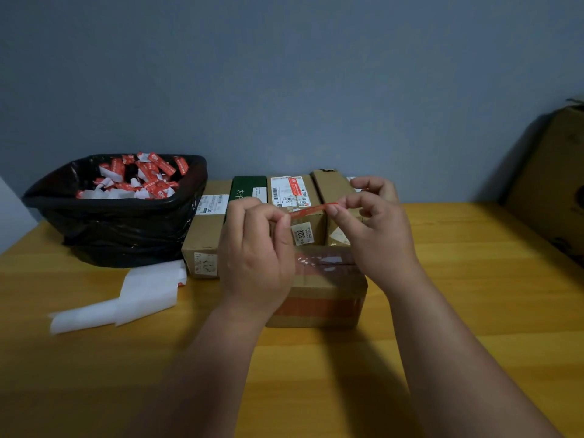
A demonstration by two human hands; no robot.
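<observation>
Grey-blue wall backs a yellow wooden worktop point(474, 279). Far left of the front box point(322, 298) stands one bin point(120, 229) lined with a black bag, holding a heap of red and white scraps point(142, 178), too many to count. Left of the front box, nearer the bin, lie white backing sheets point(142, 292), overlapping; two, as far as I can tell. Behind the front box runs a row of four boxes point(205, 235), three brown and one dark green.

Above the front box's left edge, the left hand point(256, 248) pinches one end of a single red strip point(311, 210) between thumb and forefinger, the other fingers curled. The strip seems to hang in the air above the front box, its long axis running left to right and tilting slightly up toward the right. Above the front box's right edge, the right hand point(376, 229) pinches the other end, its remaining fingers loosely bent.

Both hands are equally near the strip. The front box's taped lid lies below it, so the coming move looks like a plain lowering. Far right of the front box stands one large brown carton point(550, 184).
</observation>
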